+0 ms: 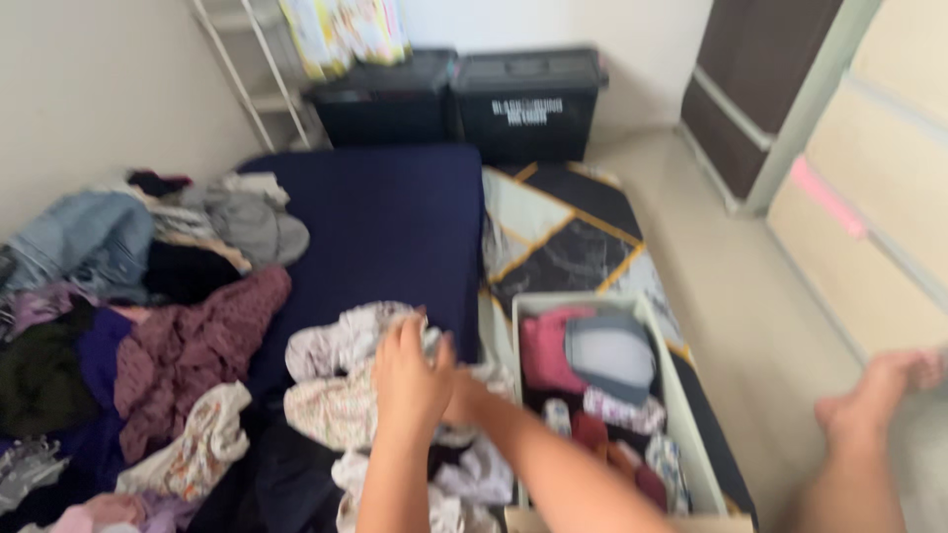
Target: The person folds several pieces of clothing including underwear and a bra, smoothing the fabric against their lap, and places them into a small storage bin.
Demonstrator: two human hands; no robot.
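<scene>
My left hand (408,375) reaches into a heap of pale, patterned garments (331,380) on a navy mattress (395,217), its fingers curled into the cloth. My right hand (462,395) comes in from the lower right and is mostly hidden behind the left hand, down in the same heap. The picture is blurred, so the right hand's grip does not show. Just right of my hands stands a white open bin (683,395) holding folded clothes in red, grey and other colours.
A big mixed pile of clothes (148,326) covers the mattress's left side. A marble-patterned rug (563,237) lies right of the mattress. Two black storage boxes (528,99) stand against the far wall, a dark wardrobe (750,89) far right. A bare foot (874,395) rests at right.
</scene>
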